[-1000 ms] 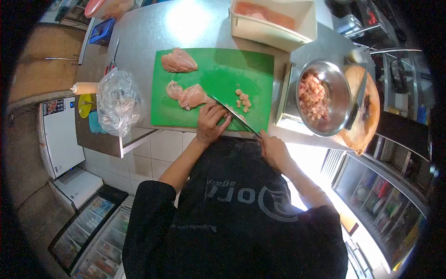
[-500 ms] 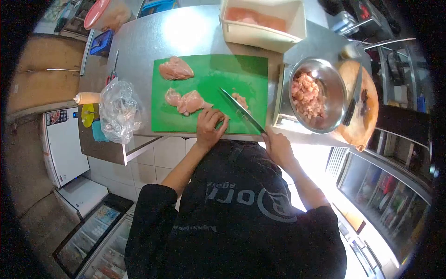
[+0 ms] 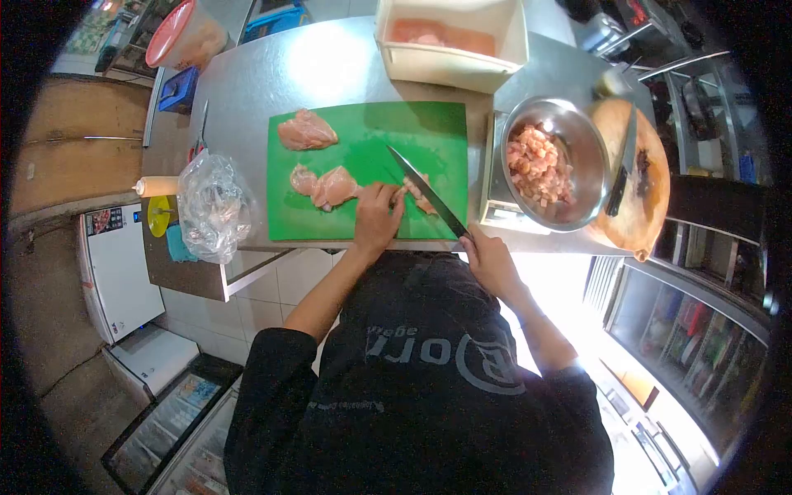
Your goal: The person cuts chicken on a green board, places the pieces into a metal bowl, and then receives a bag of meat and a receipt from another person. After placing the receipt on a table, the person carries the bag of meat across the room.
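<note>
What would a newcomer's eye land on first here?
Probably the bright green cutting board mid-counter, with pale raw chicken on its left side and a long knife slanting over it from the right hand. Next, the shiny metal bowl of chopped meat right of the board, beside a second knife on a round wooden block.

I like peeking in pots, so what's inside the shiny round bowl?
Small chunks of pale pink raw meat are heaped inside the shiny bowl. The heap covers part of the bottom, so I can't tell what's underneath.
</note>
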`<state>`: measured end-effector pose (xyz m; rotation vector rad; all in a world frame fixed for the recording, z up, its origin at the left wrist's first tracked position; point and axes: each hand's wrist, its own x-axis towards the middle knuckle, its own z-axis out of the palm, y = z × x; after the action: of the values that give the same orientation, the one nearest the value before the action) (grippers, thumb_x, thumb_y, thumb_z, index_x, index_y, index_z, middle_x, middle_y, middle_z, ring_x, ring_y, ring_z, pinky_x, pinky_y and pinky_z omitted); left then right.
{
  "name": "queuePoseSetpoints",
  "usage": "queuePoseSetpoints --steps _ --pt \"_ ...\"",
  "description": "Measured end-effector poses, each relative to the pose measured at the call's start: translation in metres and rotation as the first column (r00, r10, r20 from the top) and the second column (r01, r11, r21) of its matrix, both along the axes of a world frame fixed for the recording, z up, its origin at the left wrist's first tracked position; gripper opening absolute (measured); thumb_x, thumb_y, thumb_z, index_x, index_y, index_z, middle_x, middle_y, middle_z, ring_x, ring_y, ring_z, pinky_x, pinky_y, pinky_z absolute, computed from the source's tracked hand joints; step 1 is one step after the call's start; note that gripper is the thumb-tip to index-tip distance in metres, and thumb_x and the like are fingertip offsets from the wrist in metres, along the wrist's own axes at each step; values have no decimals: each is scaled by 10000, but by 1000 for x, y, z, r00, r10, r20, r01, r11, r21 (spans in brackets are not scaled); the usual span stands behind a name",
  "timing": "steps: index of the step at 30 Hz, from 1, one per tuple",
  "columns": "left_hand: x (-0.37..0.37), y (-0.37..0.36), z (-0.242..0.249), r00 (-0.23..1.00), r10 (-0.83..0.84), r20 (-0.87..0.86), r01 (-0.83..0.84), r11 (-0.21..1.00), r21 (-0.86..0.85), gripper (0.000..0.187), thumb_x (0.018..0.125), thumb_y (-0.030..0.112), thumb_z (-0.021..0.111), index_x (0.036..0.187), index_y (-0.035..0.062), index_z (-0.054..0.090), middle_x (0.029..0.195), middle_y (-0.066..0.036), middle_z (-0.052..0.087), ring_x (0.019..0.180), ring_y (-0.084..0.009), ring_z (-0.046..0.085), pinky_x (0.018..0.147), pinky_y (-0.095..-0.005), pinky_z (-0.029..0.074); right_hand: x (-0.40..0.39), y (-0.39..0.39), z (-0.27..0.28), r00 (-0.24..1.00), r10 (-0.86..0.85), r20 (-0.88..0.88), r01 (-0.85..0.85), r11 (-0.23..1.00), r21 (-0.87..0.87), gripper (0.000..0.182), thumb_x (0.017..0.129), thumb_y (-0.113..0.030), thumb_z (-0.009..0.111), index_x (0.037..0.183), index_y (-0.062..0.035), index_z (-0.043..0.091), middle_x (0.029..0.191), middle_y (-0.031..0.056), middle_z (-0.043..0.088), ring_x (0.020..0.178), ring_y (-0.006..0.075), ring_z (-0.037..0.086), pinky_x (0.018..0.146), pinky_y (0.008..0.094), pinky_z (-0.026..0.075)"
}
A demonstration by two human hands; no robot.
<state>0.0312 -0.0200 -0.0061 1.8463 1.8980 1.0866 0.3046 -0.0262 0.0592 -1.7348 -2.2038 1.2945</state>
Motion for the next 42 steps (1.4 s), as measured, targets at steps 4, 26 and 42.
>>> queuePoseSetpoints --steps 4,26,42 --pt "8 16 14 965 -10 261 21 999 -39 155 973 60 776 1107 -14 751 933 -136 735 805 -271 720 744 -398 580 3 4 5 999 -26 -21 26 1000 1 269 1128 -290 563 1271 -68 609 869 350 705 874 582 693 797 677 530" --pt "-15 5 18 974 5 -227 -18 998 -54 248 890 132 769 1133 87 771 1263 -129 667 1233 -369 587 1040 -513 451 -1 -3 -4 999 18 -26 -19 1000 -22 279 1120 -268 568 1253 -33 637 949 359 718 919 580 692 844 669 536" --pt "-15 -1 6 991 82 -101 -88 994 -57 226 925 230 814 1070 64 763 984 -110 683 960 -338 645 891 -494 477 -4 -8 15 998 52 45 -48 996 -77 258 1132 -292 560 1252 -66 590 885 333 723 853 559 713 775 671 548"
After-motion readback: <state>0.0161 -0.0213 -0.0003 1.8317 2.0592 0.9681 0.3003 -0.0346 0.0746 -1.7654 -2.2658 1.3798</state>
